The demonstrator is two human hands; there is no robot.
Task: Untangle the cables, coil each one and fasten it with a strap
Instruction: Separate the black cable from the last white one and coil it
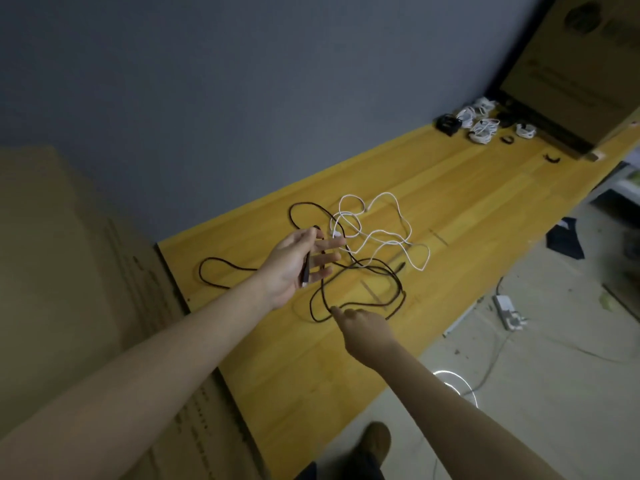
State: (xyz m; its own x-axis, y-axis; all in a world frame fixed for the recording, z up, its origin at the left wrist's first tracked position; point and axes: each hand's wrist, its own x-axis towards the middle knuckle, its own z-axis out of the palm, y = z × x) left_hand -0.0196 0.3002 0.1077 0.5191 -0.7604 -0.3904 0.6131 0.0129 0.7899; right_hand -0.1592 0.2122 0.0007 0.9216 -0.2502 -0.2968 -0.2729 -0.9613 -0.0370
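Lying loose on the yellow table, the black cable crosses the white cable. The left hand, palm up with fingers spread, carries the black cable's plug end. The right hand pinches a black loop near the table's front edge. Coiled cables sit far back.

- Left hand and right hand: both bare, no gloves, rings or watch visible.
- Both forearms bare right to the frame edge; no sleeve in view on either arm.
- Brown shoe at the bottom edge, rounded toe.
- Dark trouser leg above the shoe; blurred, fabric unclear.
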